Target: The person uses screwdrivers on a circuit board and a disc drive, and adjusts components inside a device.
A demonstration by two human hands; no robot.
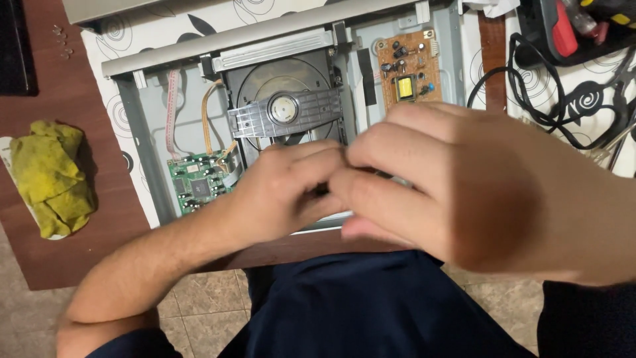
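Hands meet at 6 o'clock of the opened disc player [142, 126], left hand [278, 192] and right hand [450, 185] pinching something hidden, cover already off, green board [197, 182] and drive [285, 99] still mounted.

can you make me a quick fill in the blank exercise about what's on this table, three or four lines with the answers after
1. The crumpled cloth at the left of the wooden table is ____ in colour.
2. The circuit board just beyond the left hand is ____.
3. The smaller board at the far right of the opened disc player is ____.
4. The right hand meets the left hand over the player's ____ edge.

Missing words: yellow; green; brown; near
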